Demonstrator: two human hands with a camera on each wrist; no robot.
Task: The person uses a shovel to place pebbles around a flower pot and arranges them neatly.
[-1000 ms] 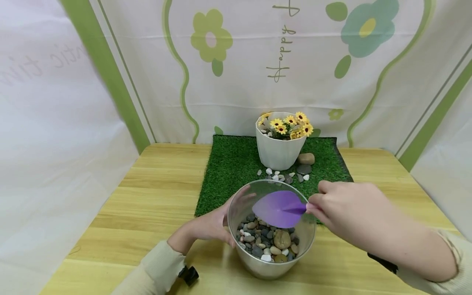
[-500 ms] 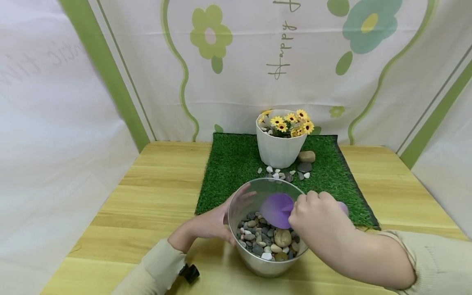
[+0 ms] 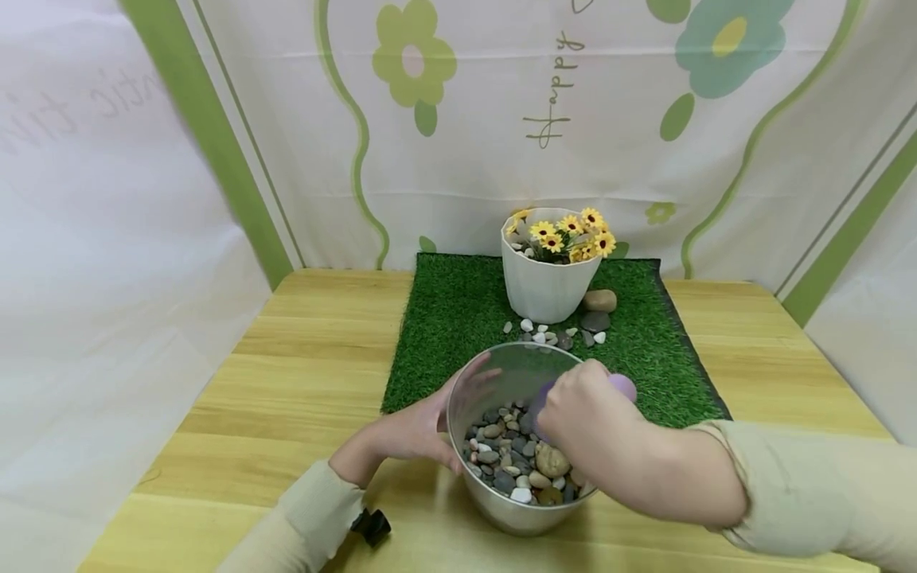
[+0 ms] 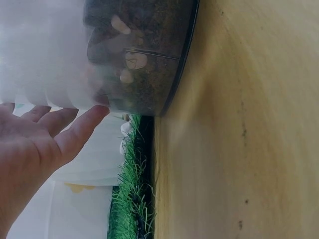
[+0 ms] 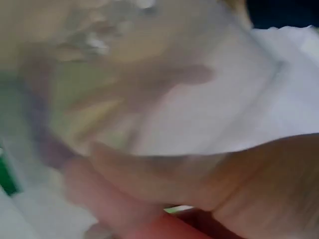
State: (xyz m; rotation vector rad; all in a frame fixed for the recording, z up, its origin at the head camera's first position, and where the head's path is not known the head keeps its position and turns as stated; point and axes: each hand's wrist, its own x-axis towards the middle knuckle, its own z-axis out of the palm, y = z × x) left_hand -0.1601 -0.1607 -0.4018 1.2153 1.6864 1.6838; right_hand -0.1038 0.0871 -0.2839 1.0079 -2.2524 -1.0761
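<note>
A clear plastic bucket stands on the table with pebbles in its bottom, one large tan stone among them. My left hand rests on the bucket's left side, its spread, fairly straight fingers and thumb against the wall. Dark soil shows through the wall low down in the left wrist view. My right hand reaches over the right rim and grips a purple trowel, the handle end poking out behind the fist. The trowel's blade points down into the bucket, mostly hidden by the hand; the right wrist view is blurred.
Behind the bucket lies a green artificial grass mat. On it stand a white flowerpot with yellow flowers, a brown stone, a dark flat stone and small pebbles. A patterned cloth hangs at the table's back edge.
My right hand has moved left and over the bucket, lowering the trowel from above the rim toward the pebbles. My left hand stays against the bucket's side.
</note>
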